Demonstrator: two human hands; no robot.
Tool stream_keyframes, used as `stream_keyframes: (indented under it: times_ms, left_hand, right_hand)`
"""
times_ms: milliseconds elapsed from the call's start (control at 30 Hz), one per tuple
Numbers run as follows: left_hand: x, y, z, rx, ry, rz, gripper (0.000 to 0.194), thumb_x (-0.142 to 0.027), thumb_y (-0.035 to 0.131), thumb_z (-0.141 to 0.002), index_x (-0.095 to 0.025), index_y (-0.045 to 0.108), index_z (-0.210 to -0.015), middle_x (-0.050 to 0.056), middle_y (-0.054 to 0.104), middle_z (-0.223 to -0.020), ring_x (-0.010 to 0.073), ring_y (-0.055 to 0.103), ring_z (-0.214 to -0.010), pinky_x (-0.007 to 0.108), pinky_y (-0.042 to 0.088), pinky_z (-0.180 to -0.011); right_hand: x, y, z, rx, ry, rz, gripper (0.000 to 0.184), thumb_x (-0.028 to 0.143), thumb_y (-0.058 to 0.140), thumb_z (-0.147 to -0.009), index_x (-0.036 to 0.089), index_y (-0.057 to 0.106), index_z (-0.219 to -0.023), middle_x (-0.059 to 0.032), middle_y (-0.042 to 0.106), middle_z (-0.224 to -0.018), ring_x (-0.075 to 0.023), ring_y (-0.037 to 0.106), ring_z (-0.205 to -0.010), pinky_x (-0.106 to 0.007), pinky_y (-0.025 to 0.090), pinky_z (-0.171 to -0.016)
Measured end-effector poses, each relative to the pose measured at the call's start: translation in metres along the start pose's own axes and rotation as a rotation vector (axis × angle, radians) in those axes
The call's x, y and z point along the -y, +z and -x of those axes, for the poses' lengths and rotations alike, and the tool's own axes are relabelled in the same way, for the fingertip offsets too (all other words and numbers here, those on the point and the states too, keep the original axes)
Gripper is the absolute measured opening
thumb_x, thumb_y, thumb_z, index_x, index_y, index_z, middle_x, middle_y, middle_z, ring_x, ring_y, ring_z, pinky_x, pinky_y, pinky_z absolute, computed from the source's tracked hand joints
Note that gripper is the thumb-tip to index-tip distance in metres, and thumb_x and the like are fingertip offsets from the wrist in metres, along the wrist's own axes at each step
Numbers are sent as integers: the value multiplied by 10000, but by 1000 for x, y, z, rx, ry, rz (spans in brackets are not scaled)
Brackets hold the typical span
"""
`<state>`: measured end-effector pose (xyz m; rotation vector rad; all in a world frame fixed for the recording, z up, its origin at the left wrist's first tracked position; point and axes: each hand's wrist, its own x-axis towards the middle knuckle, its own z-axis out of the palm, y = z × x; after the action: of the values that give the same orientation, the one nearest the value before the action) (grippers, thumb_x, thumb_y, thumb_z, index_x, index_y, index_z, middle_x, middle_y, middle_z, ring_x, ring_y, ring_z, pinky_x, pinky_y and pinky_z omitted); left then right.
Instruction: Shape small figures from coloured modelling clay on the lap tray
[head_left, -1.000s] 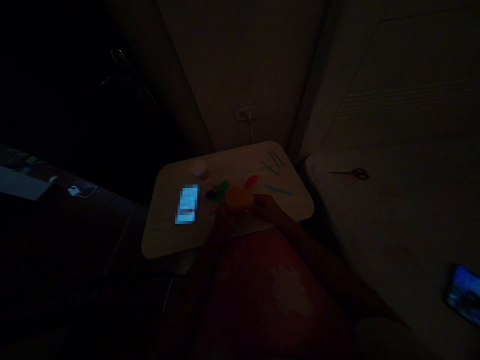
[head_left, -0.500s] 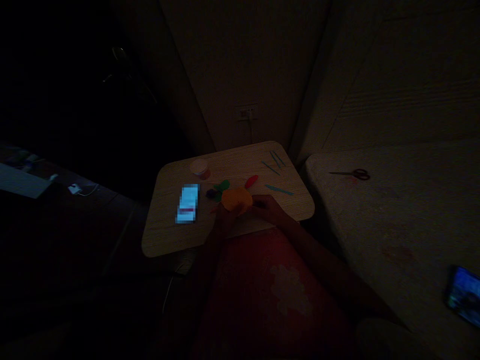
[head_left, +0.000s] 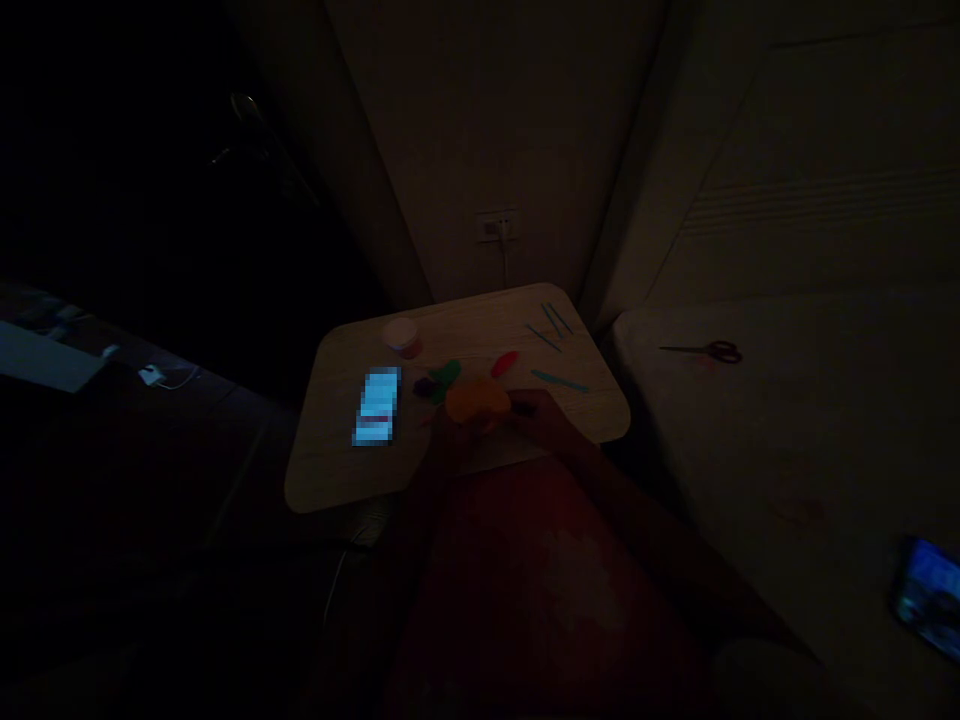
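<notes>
Dim light leaves my hands mostly as dark shapes over the wood-topped table [head_left: 326, 470]. My left hand [head_left: 452, 438] is closed on the near left side of a rounded orange piece of modelling clay [head_left: 476, 397]. At its right edge, the fingers of my right hand [head_left: 534, 412] curl against the same piece; their tips are hard to make out. Just beyond lie a green piece [head_left: 447, 373] and a dark purple piece [head_left: 424, 387]. A red piece [head_left: 505, 363] lies farther right.
A lit phone [head_left: 376, 405] lies left of my hands, with a lidded tub [head_left: 403, 337] behind it. Thin teal sticks [head_left: 559, 381] lie on the table's right. Scissors [head_left: 721, 351] and another phone [head_left: 932, 595] rest on the pale surface at right. A wall socket [head_left: 496, 226] holds a plug.
The orange clay has tilted slightly in my hands and shifted a little to the right. My left thumb's place on it has changed slightly. Other things stay where they were.
</notes>
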<state>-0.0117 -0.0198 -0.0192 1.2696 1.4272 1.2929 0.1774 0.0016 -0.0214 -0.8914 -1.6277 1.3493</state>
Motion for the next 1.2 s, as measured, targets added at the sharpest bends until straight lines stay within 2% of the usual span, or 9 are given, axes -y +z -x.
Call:
stream_keyframes:
  times_ms: [100,233,333,500,700,867,967,1100,1200]
  left_hand:
    - [-2,2,0,-21,-75,16,430,-374,878,-631,-168,714,-970,134,783,-1063,290,748,-945,407,637,-821]
    - [-7,2,-2,-8,-88,100,556,-525,885,-595,-133,742,-963,154,784,-1054,321,747,-982,402,638,-812]
    - [-9,0,-3,11,-73,131,587,-582,875,-584,-119,765,-927,155,791,-1013,337,744,-997,410,634,-828]
    - [-4,-3,-5,80,-31,-12,473,-508,873,-620,-123,775,-878,130,787,-880,328,745,-933,391,629,-769]
    - [-4,-2,-5,56,81,45,512,-549,808,-689,-152,745,-1005,117,773,-1032,284,733,-973,382,618,-828]
    - [-15,-1,-3,86,44,17,485,-558,807,-684,-150,730,-933,73,764,-889,232,718,-822,322,607,-706]
    - [-19,-1,-1,75,62,-30,457,-548,812,-681,-152,724,-891,56,752,-868,219,704,-818,303,593,-701]
    - [-20,0,0,70,26,-7,450,-521,815,-673,-155,728,-920,65,758,-920,225,705,-854,311,586,-733]
    - [-17,1,0,62,-27,-4,417,-506,809,-670,-153,731,-877,73,757,-902,229,699,-839,318,580,-725]
  right_hand:
    - [2,0,-1,-42,50,-107,324,503,742,-789,184,718,-741,-8,630,-647,-163,564,-646,-259,414,-577]
    - [4,-1,-3,-140,66,-190,357,492,763,-753,185,625,-635,19,533,-607,-117,454,-573,-246,336,-534]
    - [3,-1,-5,-247,36,-223,362,495,761,-758,192,606,-638,17,529,-629,-122,463,-601,-250,350,-557]
    - [-2,2,-7,-360,43,-274,335,533,729,-788,211,638,-779,1,581,-699,-142,510,-637,-262,414,-587]
    - [-7,0,-8,-337,-13,-170,372,570,630,-854,215,567,-759,1,542,-722,-153,504,-691,-252,420,-610]
    - [2,1,-6,-231,-31,-37,376,546,598,-888,199,596,-746,-15,582,-732,-162,530,-719,-267,431,-639]
    - [3,2,-5,-172,-1,-17,361,544,684,-829,184,664,-814,-18,628,-751,-161,558,-717,-260,433,-624]
    - [-3,1,-5,-184,50,13,345,519,737,-769,180,673,-756,-14,623,-684,-151,544,-641,-250,405,-560]
    - [-3,0,-5,-218,62,-56,315,496,727,-769,184,681,-766,-34,664,-725,-167,579,-663,-260,440,-570]
